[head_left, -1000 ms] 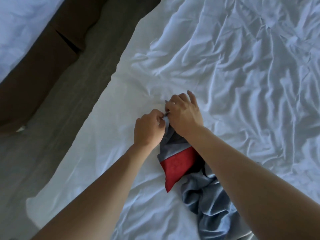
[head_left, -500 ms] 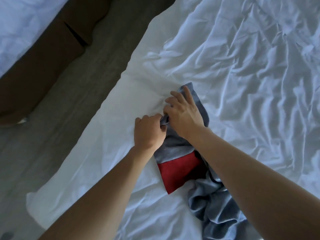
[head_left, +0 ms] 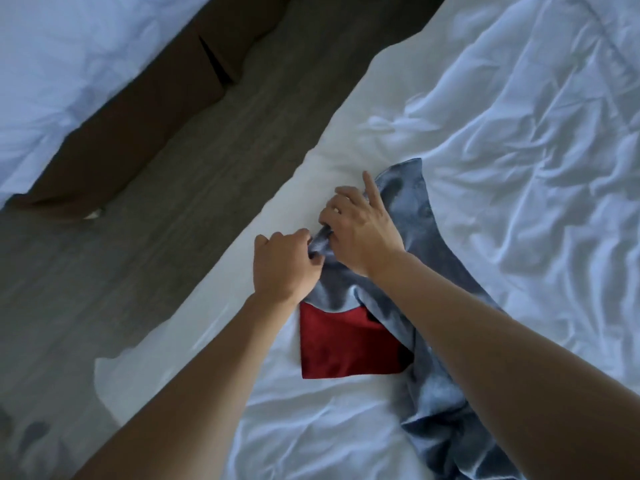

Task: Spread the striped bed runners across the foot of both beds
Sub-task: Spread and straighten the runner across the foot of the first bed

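A grey bed runner (head_left: 420, 216) with a red stripe (head_left: 343, 341) lies bunched on the near bed's crumpled white sheet (head_left: 519, 150), close to its left edge. My left hand (head_left: 282, 265) grips a gathered fold of the grey cloth. My right hand (head_left: 360, 225) pinches the same fold just to the right, its forefinger raised. The rest of the runner trails toward the lower right under my right forearm, partly hidden.
A strip of dark wood-look floor (head_left: 156, 237) runs between the beds. The second bed (head_left: 69, 64) with white bedding and a brown base (head_left: 145, 133) stands at upper left. The near bed's corner (head_left: 107, 372) juts out at lower left.
The runner has unfolded further: a grey flap now lies spread beyond my right hand and more of the red stripe shows. Both hands keep their hold on the cloth.
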Tool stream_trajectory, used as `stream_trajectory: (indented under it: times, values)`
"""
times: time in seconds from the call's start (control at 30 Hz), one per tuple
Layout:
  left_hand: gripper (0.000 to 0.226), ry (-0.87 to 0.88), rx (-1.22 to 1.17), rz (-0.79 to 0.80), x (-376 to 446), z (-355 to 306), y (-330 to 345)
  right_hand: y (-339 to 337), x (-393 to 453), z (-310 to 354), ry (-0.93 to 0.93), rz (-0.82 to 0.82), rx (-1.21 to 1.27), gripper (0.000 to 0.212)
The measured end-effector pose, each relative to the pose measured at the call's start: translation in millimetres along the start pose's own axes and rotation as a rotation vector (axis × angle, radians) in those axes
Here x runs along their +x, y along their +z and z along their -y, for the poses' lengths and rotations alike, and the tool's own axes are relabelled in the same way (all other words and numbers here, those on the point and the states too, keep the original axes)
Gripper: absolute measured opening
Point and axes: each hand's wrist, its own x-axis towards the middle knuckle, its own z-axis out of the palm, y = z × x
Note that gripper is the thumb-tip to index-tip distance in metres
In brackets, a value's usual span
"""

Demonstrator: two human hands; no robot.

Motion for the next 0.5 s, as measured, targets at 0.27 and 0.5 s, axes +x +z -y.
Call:
stream_trajectory:
  times: [0.27, 0.5]
  values:
    - [0.017, 0.065, 0.175, -0.099, 0, 40, -6, 7, 27, 20, 0.064, 0.016, -0.099, 0.023]
    - [0.025, -0.023, -0.064, 0.006, -18, 65, -6, 11, 59, 59, -0.079, 0.077, -0.097, 0.017]
